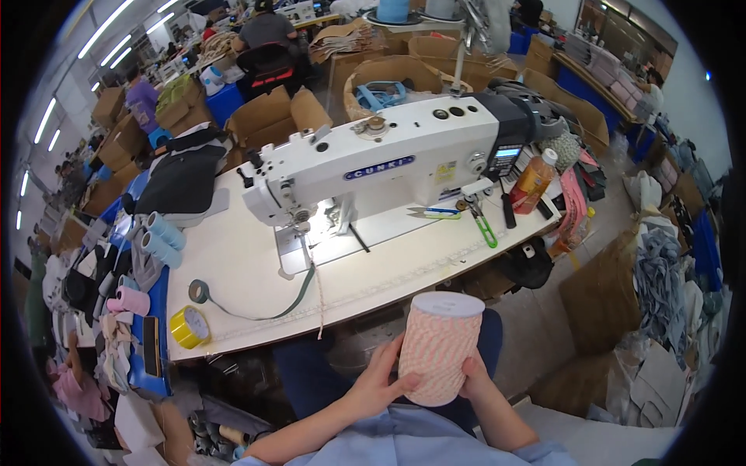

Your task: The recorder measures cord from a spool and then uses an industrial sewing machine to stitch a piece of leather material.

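- Your left hand [377, 382] is partly curled around the left side of a spool of pink-and-white cord [440, 349], thumb across its front.
- Your right hand [475, 379] cups the spool's lower right side, so both hands have hold of it.
- The spool is nearly upright above your lap, its white end disc facing up, just off the table's [225, 256] front edge.
- Near that edge, a thin cord [320, 299] hangs down from the needle area of your white sewing machine [396, 167].
- To your left lie a dark green strip [299, 295] and a yellow tape roll [189, 327].
- On the right you have green-handled snips [485, 225] and an orange-red bottle [535, 182].
- Beyond the machine stand open cardboard boxes [268, 116]; farther back, a person [266, 29] sits facing away.
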The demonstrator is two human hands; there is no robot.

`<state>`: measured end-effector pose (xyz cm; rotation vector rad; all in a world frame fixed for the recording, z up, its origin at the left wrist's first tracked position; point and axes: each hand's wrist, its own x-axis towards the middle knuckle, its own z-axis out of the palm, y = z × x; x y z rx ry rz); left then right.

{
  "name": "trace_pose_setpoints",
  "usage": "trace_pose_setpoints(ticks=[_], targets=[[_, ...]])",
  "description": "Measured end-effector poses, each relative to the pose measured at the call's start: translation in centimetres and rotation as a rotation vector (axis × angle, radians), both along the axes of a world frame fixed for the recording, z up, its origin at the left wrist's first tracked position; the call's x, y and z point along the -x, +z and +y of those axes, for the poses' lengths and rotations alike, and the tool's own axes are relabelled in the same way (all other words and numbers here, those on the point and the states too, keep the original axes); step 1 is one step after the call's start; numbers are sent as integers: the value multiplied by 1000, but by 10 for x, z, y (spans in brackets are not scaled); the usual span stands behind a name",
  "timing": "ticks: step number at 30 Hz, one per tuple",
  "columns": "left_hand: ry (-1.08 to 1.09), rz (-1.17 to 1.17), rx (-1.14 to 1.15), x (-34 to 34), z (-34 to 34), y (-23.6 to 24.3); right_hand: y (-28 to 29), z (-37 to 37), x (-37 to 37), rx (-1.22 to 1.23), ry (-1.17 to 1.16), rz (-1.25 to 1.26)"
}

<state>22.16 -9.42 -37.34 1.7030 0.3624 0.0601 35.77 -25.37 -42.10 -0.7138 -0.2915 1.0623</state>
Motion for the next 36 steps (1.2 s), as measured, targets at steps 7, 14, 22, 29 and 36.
trace_pose_setpoints(ticks=[7, 14, 22, 29, 36], targets=[[76, 125, -87, 24, 5, -1, -14, -13, -22, 35, -213, 41], [-121, 1, -18, 29, 7, 20, -50, -18, -8, 246, -235, -126], [-265, -116, 40, 24, 13, 38, -31, -14, -2, 134, -129, 85], [-52, -137, 112, 27, 16, 29, 90, 62, -79, 912, -78, -1364], [143, 32, 255, 23, 9, 18, 129, 123, -101, 1097, 73, -1533]])
